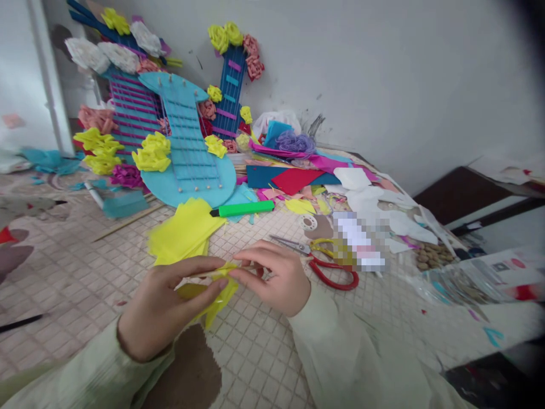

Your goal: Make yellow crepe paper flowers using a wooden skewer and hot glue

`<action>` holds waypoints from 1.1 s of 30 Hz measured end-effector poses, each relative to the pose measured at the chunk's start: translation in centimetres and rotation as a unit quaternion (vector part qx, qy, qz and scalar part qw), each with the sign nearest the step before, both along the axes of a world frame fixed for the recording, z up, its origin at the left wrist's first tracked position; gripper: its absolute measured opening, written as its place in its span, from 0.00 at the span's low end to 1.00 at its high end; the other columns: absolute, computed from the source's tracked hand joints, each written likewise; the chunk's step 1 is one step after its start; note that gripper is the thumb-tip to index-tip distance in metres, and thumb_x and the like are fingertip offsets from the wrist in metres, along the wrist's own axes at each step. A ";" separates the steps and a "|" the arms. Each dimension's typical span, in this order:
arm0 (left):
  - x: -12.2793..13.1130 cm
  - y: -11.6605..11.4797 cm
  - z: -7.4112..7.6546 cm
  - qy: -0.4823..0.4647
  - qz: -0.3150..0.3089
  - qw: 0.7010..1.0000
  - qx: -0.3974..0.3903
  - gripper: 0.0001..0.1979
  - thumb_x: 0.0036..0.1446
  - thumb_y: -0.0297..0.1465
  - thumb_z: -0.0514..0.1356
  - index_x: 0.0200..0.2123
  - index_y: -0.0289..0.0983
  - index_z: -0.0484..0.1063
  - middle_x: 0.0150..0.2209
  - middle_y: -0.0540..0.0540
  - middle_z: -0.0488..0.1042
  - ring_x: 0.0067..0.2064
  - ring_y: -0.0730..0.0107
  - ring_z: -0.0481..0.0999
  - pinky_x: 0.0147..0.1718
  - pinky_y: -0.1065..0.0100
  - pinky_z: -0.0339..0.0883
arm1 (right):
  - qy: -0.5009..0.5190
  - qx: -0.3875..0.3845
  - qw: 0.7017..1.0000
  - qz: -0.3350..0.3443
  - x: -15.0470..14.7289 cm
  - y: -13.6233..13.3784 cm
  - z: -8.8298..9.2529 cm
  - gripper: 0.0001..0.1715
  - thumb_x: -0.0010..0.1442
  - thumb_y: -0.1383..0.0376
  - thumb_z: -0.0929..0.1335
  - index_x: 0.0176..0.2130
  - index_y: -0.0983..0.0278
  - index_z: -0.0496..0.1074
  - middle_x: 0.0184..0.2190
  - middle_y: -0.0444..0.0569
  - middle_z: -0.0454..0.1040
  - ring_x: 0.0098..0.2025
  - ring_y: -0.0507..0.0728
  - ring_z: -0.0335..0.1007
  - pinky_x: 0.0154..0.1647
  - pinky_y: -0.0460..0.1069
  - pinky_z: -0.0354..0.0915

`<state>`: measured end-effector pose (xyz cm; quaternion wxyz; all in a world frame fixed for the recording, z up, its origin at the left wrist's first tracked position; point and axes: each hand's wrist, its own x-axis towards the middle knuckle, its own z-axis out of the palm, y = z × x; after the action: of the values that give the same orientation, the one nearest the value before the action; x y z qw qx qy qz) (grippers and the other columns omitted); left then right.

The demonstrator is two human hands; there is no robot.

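Near the table's front edge, left hand and right hand pinch a yellow paper piece around a thin stick. The paper is judged light, soft and tear-prone; hold its folded edge. Beyond lie yellow sheets.

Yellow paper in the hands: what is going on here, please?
A person in pale sleeves works over a tiled surface full of craft material. The left hand and the right hand both pinch a small yellow paper, with a thin stick held along it. Just behind lie a yellow stack, a green marker and scissors. Blue boards with paper flowers stand by the wall.
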<state>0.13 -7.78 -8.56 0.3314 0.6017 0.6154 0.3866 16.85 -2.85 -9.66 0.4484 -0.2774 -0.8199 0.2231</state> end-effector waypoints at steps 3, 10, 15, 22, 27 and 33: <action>0.2 0.0 0.0 -0.093 0.012 0.995 -0.026 0.13 0.42 0.36 0.63 0.34 0.42 0.70 0.34 0.50 0.77 0.36 0.67 0.76 0.33 0.71 0.72 | -0.002 0.007 1.000 -0.016 0.0 -0.1 0.2 0.07 0.52 0.67 0.69 0.34 0.68 0.72 0.25 0.46 0.71 0.22 0.48 0.60 0.23 0.44 0.61; -0.3 0.0 0.5 -0.175 -0.029 0.981 -0.082 0.18 0.47 0.35 0.60 0.43 0.44 0.64 0.39 0.48 0.75 0.42 0.66 0.74 0.35 0.72 0.71 | 0.040 -0.029 0.998 -0.027 0.1 -0.1 0.8 0.06 0.51 0.67 0.68 0.33 0.67 0.72 0.23 0.44 0.69 0.19 0.47 0.57 0.19 0.43 0.59; -1.3 0.5 -0.2 -0.203 -0.089 0.975 -0.035 0.13 0.48 0.35 0.59 0.41 0.48 0.70 0.44 0.51 0.74 0.46 0.65 0.71 0.40 0.71 0.68 | 0.071 -0.108 0.991 -0.031 0.3 0.0 1.2 0.06 0.49 0.67 0.69 0.31 0.66 0.72 0.22 0.43 0.68 0.19 0.46 0.56 0.17 0.42 0.58; -1.0 -0.4 0.2 -0.269 -0.064 0.959 -0.060 0.09 0.43 0.34 0.60 0.32 0.49 0.75 0.39 0.56 0.76 0.42 0.67 0.71 0.40 0.72 0.66 | 0.091 -0.165 0.982 -0.024 0.3 -0.1 1.2 0.07 0.49 0.66 0.69 0.31 0.67 0.72 0.22 0.43 0.68 0.19 0.46 0.56 0.16 0.41 0.56; 0.0 -0.9 1.4 -0.232 -0.033 0.968 -0.087 0.13 0.36 0.32 0.64 0.31 0.49 0.75 0.35 0.56 0.77 0.39 0.67 0.72 0.38 0.72 0.65 | 0.071 -0.102 0.991 -0.044 0.2 0.0 1.1 0.05 0.49 0.67 0.68 0.31 0.66 0.71 0.22 0.43 0.67 0.18 0.46 0.56 0.17 0.42 0.57; 0.3 -0.7 1.3 -0.240 -0.015 0.966 -0.093 0.09 0.39 0.32 0.63 0.29 0.47 0.74 0.33 0.55 0.75 0.38 0.67 0.72 0.38 0.70 0.65 | 0.051 0.011 0.997 -0.063 0.2 0.2 0.6 0.05 0.52 0.67 0.67 0.33 0.65 0.71 0.24 0.44 0.69 0.21 0.48 0.59 0.20 0.44 0.60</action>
<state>0.45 -8.45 -7.27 0.5296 0.4668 0.5421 0.4558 17.04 -2.69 -9.09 0.5063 -0.3114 -0.7792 0.1990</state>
